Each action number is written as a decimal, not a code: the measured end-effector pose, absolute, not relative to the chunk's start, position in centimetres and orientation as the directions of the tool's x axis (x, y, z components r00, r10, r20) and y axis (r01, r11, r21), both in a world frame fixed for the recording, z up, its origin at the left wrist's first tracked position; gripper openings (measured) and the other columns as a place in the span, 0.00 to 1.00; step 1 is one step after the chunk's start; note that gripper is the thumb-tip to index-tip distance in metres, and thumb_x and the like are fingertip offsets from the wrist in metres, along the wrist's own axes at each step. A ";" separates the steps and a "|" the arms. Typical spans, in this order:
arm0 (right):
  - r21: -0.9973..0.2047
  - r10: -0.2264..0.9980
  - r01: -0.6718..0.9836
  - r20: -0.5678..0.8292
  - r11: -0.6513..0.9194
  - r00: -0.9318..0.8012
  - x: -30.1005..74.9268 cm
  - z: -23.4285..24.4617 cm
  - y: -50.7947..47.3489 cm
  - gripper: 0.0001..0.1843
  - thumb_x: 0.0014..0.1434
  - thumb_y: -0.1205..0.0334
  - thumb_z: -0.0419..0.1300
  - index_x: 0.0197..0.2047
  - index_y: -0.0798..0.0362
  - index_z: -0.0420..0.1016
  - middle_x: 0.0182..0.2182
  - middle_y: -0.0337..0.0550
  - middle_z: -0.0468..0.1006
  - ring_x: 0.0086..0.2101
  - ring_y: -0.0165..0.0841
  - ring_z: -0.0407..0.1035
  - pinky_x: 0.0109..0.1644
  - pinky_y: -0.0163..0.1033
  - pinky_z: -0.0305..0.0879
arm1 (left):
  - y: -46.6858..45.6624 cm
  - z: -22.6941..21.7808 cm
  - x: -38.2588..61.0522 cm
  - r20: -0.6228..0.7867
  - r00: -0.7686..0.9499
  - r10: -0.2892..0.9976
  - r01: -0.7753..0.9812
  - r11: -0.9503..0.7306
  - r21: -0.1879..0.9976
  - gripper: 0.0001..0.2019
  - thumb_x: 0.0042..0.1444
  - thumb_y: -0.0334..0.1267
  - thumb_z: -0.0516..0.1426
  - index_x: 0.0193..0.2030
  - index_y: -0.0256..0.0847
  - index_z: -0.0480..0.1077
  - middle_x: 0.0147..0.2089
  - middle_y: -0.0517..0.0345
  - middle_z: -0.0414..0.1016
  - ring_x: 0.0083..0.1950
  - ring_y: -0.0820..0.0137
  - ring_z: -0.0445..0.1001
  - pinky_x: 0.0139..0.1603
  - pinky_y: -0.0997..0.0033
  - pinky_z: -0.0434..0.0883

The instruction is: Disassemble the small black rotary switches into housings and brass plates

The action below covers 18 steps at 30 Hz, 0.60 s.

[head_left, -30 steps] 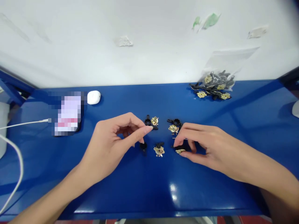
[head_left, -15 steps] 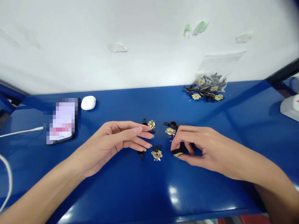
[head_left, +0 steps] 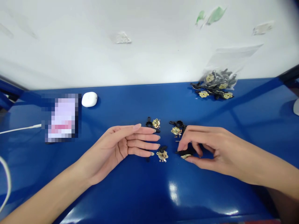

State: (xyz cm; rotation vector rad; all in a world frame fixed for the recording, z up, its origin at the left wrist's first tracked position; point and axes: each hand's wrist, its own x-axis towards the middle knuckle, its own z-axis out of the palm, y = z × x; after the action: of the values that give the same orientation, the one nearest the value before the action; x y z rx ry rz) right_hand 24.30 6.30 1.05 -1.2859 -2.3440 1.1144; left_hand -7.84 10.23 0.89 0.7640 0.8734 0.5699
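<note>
My left hand [head_left: 130, 143] is open, its fingers stretched out over the table and nothing in it. Just past its fingertips lie a brass disc with lugs [head_left: 156, 123], a black ring part with a tab [head_left: 149, 123], and a lower brass disc [head_left: 162, 155] with tiny screws beside it. Thumb and fingers of my right hand [head_left: 201, 143] pinch a black part with a brass plate [head_left: 186, 156], low at the table surface; the fingers hide much of it. Behind that hand are another brass disc [head_left: 175, 131] and a black ring [head_left: 179, 123].
A clear plastic bag [head_left: 221, 77] of black and brass parts leans on the white wall [head_left: 151, 56], with several loose ones in front. At left lie a phone [head_left: 63, 118], a white earbud case [head_left: 89, 99] and a white cable [head_left: 21, 128] on the blue table [head_left: 130, 199].
My left hand's fingers have straightened and the thumb has lifted away from them. My right hand keeps its pinch on the black and brass part. The whole view has shifted slightly.
</note>
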 end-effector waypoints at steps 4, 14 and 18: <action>-0.721 0.808 0.619 -0.141 0.311 -0.571 24.3 1.2 6.2 0.05 0.75 0.62 0.67 0.52 0.42 0.81 0.42 0.36 0.78 0.32 0.27 0.68 0.31 0.34 0.63 | 10.0 0.9 -7.8 -0.454 0.531 0.715 -0.125 0.596 0.793 0.18 0.81 0.44 0.60 0.57 0.36 0.91 0.57 0.39 0.93 0.54 0.52 0.94 0.53 0.64 0.91; -0.735 0.807 0.613 -0.154 0.292 -0.570 24.4 1.4 6.4 0.10 0.71 0.62 0.71 0.53 0.40 0.82 0.43 0.36 0.79 0.34 0.28 0.69 0.31 0.32 0.64 | 9.8 1.2 -7.8 -0.378 0.496 0.782 -0.113 0.490 0.865 0.19 0.80 0.46 0.60 0.54 0.38 0.92 0.53 0.41 0.94 0.50 0.53 0.94 0.48 0.66 0.90; -0.736 0.836 0.619 -0.135 0.274 -0.531 24.5 1.8 6.3 0.10 0.71 0.59 0.73 0.54 0.40 0.82 0.44 0.37 0.80 0.35 0.30 0.70 0.31 0.33 0.65 | 9.9 1.3 -8.2 -0.279 0.425 0.861 0.014 0.302 0.953 0.14 0.77 0.47 0.65 0.52 0.44 0.92 0.42 0.51 0.92 0.41 0.63 0.90 0.39 0.75 0.85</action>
State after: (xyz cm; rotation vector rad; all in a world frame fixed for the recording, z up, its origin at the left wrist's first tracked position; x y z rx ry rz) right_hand 24.50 6.32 1.76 -1.3375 -2.2681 1.1126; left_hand -8.15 9.85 1.32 1.1266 0.9795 0.7014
